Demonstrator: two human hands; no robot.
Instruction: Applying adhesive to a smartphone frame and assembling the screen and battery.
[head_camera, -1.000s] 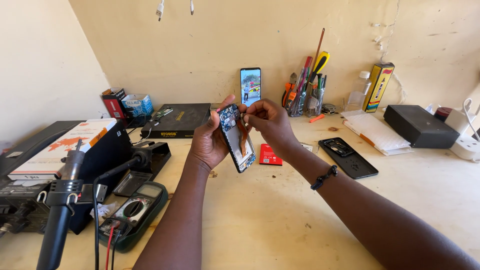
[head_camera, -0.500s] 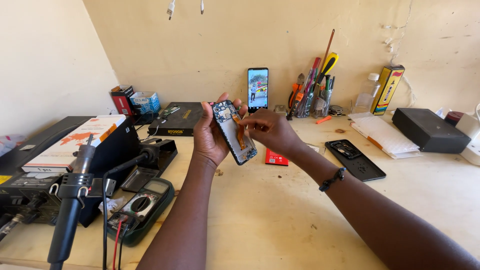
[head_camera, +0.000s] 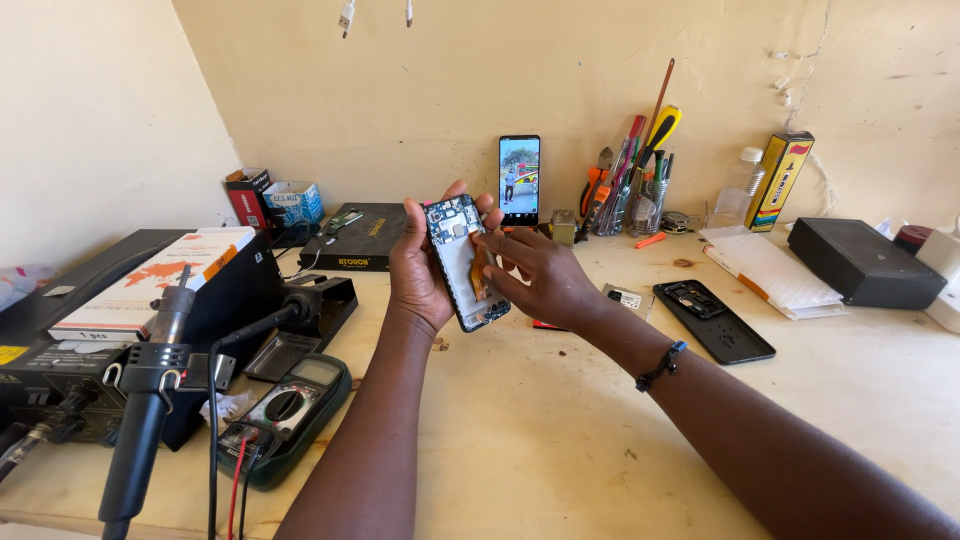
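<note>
The opened phone (head_camera: 465, 262) sits between both hands, multimeter (head_camera: 285, 415) to its left, back cover (head_camera: 713, 320) right, upright phone (head_camera: 519, 180) behind.

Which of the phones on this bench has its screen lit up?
The upright phone leaning against the back wall; the opened phone in the left hand shows bare internals, no screen.

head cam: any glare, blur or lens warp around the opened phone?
Head view: soft even daylight, no glare on the opened phone; left hand and right hand sharp, no motion blur; wide-angle stretch at the edges, hot-air wand looms large; faint shadows on the bench.
</note>
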